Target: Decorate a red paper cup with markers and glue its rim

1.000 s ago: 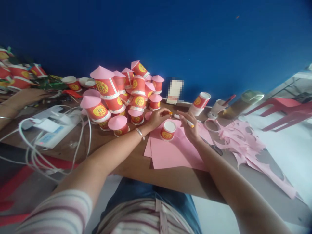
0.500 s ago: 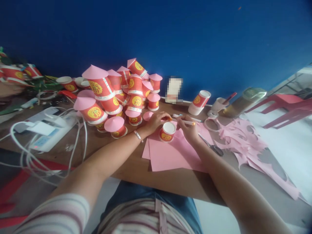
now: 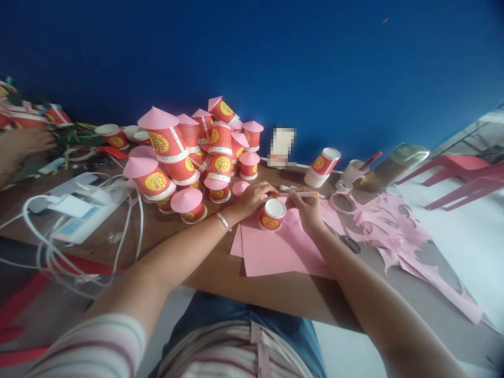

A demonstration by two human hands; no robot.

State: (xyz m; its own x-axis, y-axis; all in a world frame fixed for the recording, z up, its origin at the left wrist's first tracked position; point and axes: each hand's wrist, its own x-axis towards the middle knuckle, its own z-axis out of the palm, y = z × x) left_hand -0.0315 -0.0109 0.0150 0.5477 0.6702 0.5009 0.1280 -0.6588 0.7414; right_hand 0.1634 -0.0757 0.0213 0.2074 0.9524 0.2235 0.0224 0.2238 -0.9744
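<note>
A small red paper cup (image 3: 271, 214) with a yellow emblem stands upside down on pink paper sheets (image 3: 275, 249) on the brown table (image 3: 220, 273). My left hand (image 3: 254, 195) sits just behind the cup, its fingers pinched at the left end of a white marker (image 3: 301, 194). My right hand (image 3: 307, 209) is curled round that marker, which lies level with an orange end pointing right. A second marker (image 3: 286, 187) lies on the table behind my hands.
A pile of red cups with pink cone lids (image 3: 189, 152) fills the table's back left. Scissors (image 3: 343, 239), a tape roll (image 3: 342, 202) and pink paper scraps (image 3: 394, 231) lie to the right. A power strip with white cables (image 3: 79, 215) and another person's hand (image 3: 23, 143) are at the left.
My hands have come together over the cup and the marker has swung level. The other person's hand at the left has drawn back toward the far edge.
</note>
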